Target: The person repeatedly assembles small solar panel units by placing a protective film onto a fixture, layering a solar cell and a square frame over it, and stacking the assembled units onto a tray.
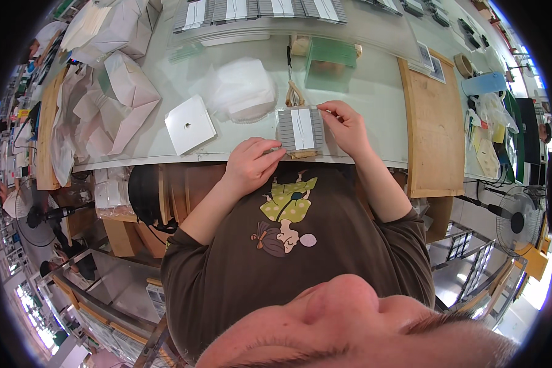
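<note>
In front of me at the table's near edge lies a small grey striped panel [284, 127], with a white strip carrying thin dark lines down its middle. It rests on something yellowish that shows below its near edge. My right hand [348, 127] pinches the panel's far right corner between thumb and forefinger. At the near left corner, the curled fingers of my left hand [252, 164] press together on the panel's edge. Just beyond the panel lie tweezers or small pliers with tan handles [294, 95]; their exact kind is unclear.
To the left are a stack of white square sheets [190, 126], a pile of thin white round sheets [242, 89] and crumpled white bags [126, 98]. A green translucent block [331, 61] stands beyond. More striped panels [236, 9] line the back; a wooden board [435, 135] lies right.
</note>
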Tool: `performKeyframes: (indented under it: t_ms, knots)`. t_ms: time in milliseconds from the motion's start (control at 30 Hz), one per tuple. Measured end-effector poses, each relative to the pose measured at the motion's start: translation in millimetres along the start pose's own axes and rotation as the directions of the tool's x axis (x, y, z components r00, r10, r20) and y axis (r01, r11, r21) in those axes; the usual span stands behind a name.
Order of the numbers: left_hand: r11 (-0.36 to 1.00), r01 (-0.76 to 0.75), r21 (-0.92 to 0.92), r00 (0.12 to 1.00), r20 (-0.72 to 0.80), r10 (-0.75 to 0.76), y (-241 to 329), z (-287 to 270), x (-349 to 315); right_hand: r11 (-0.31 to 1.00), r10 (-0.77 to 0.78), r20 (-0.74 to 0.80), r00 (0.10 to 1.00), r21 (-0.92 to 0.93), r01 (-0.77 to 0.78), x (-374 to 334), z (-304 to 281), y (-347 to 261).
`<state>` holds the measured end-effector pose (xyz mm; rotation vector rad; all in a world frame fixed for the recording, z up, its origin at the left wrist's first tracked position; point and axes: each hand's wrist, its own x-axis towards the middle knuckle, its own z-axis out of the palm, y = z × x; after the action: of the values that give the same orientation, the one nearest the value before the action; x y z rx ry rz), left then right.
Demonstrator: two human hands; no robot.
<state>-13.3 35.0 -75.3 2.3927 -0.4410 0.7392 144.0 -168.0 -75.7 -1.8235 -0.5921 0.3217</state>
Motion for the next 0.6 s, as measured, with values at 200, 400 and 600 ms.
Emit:
performKeyframes:
  t_ms: [200, 400, 600]
  knots:
    - [0.999, 0.018, -0.032, 1.000, 0.013, -0.017, 4.1, -18.2, -2.7, 0.997, -0.021, -0.067, 0.997, -0.077, 0.016, -3.8, -8.7, 1.5]
    - [0.818, 0.422, 0.390, 0.898, -0.054, -0.438, -37.0, -111.2, -20.2, 0.994, 0.105, -0.076, 0.992, 0.029, -0.103, -12.0, -24.1, 16.9]
    - [0.776, 0.503, 0.382, 0.783, 0.179, -0.596, -71.4, -145.0, -41.3, 0.993, 0.111, -0.079, 0.991, 0.044, -0.108, -7.9, -13.1, 12.1]
